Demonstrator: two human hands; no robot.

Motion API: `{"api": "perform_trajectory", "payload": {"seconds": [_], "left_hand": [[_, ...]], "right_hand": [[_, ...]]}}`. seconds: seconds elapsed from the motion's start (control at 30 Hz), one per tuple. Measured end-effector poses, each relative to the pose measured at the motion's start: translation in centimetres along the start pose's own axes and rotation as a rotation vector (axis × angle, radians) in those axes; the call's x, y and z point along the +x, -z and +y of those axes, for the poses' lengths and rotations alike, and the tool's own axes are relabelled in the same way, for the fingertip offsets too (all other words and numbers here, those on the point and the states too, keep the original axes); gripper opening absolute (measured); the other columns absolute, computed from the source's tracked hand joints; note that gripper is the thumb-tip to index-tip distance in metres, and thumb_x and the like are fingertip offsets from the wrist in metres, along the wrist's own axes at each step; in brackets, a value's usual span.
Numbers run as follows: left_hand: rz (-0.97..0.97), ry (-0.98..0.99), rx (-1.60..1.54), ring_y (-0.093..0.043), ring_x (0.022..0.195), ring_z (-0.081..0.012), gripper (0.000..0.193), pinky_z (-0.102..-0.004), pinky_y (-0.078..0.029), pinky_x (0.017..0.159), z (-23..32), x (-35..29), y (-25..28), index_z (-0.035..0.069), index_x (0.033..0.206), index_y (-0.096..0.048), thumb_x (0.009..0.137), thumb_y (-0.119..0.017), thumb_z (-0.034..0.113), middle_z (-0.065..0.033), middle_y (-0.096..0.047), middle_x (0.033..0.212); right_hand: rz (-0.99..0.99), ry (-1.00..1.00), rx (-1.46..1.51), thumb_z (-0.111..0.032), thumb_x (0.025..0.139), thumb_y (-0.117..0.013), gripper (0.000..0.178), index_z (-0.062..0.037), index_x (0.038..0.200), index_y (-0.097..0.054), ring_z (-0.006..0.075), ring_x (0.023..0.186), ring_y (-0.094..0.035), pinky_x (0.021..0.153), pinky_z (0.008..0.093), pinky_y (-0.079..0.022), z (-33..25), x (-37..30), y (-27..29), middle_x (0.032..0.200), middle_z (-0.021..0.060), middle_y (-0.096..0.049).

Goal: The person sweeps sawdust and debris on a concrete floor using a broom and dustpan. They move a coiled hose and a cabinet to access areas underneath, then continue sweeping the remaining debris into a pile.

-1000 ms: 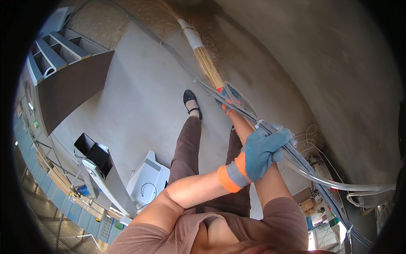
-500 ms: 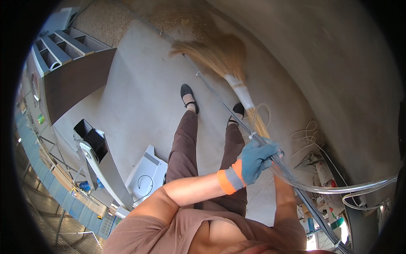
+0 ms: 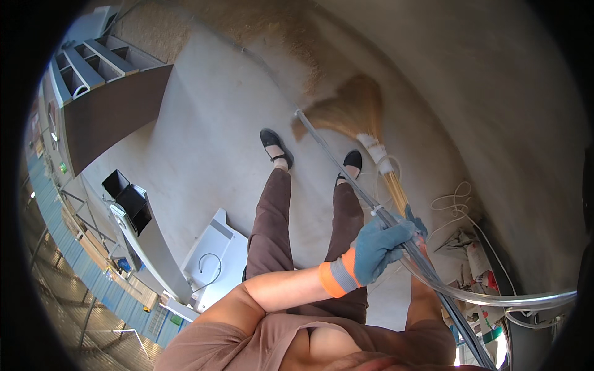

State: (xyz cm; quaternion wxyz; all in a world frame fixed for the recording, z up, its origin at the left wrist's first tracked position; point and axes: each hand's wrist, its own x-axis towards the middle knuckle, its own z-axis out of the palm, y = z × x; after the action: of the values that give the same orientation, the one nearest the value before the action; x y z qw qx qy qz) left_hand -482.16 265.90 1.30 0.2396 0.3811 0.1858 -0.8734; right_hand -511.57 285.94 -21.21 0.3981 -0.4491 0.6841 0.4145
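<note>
My left hand [image 3: 383, 246], in a blue glove with an orange and grey cuff, is closed around a bundle of grey cables and clear tubing [image 3: 340, 166]. The bundle slants across the view in front of me. Just beyond it my right hand [image 3: 416, 221], also gloved and partly hidden, grips the handle of a straw broom [image 3: 360, 114]. The broom's head is smeared by motion and spreads low over the floor, beyond my right foot. White wrapping binds its neck.
Pale debris [image 3: 278, 28] lies along the far floor. A brown-sided cabinet [image 3: 117, 114] with open compartments stands far left. Nearer are a grey machine part with black bins [image 3: 133, 204] and a white panel [image 3: 216, 247]. Loose white cord [image 3: 455, 201] lies at right by the grey wall.
The broom head has swept nearer and to the right, leaving the debris patch. Both hands have shifted slightly right, and the cable bundle has tilted a little with my left hand.
</note>
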Motion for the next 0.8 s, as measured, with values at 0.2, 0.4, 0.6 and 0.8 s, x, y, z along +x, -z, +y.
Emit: {"api": "perform_trajectory", "payload": {"seconds": [0.2,0.4,0.6,0.8], "left_hand": [[0.041,0.045,-0.091,-0.057,0.070,-0.0049,0.016,-0.0153,-0.044,0.060,2.1,-0.8,1.2,0.002,0.108,-0.067,0.098,-0.064,0.014,-0.0066,-0.070,0.098],[-0.085,-0.179,0.024,-0.060,0.079,-0.0086,0.018,-0.0190,-0.046,0.064,8.5,-1.8,0.7,0.000,0.106,-0.065,0.096,-0.066,0.015,-0.0090,-0.069,0.098],[0.014,0.060,-0.030,-0.055,0.070,-0.0076,0.021,-0.0191,-0.042,0.057,8.1,-2.1,-0.9,0.005,0.105,-0.063,0.096,-0.068,0.023,-0.0078,-0.069,0.096],[0.062,0.047,-0.069,-0.053,0.065,-0.0064,0.023,-0.0208,-0.042,0.056,6.5,-2.9,0.2,0.004,0.107,-0.064,0.096,-0.067,0.024,-0.0063,-0.070,0.094]], "right_hand": [[0.007,0.185,0.019,-0.036,0.096,-0.061,0.064,-0.0299,0.156,-0.036,0.0394,0.096,-0.069,0.085,0.0512,-0.054,-11.8,0.9,2.3,0.109,0.0230,-0.066],[0.255,0.409,0.138,-0.037,0.098,-0.058,0.062,-0.0252,0.155,-0.039,0.0380,0.095,-0.070,0.083,0.0506,-0.054,-37.2,5.5,12.6,0.103,0.0220,-0.068],[0.144,0.401,0.587,-0.037,0.100,-0.055,0.057,-0.0188,0.152,-0.043,0.0346,0.089,-0.070,0.080,0.0487,-0.055,-50.9,10.3,16.8,0.097,0.0189,-0.069],[0.443,0.546,0.126,-0.034,0.103,-0.049,0.047,-0.0142,0.146,-0.050,0.0245,0.067,-0.066,0.077,0.0402,-0.056,-45.4,4.7,12.0,0.087,0.0104,-0.067]]}}
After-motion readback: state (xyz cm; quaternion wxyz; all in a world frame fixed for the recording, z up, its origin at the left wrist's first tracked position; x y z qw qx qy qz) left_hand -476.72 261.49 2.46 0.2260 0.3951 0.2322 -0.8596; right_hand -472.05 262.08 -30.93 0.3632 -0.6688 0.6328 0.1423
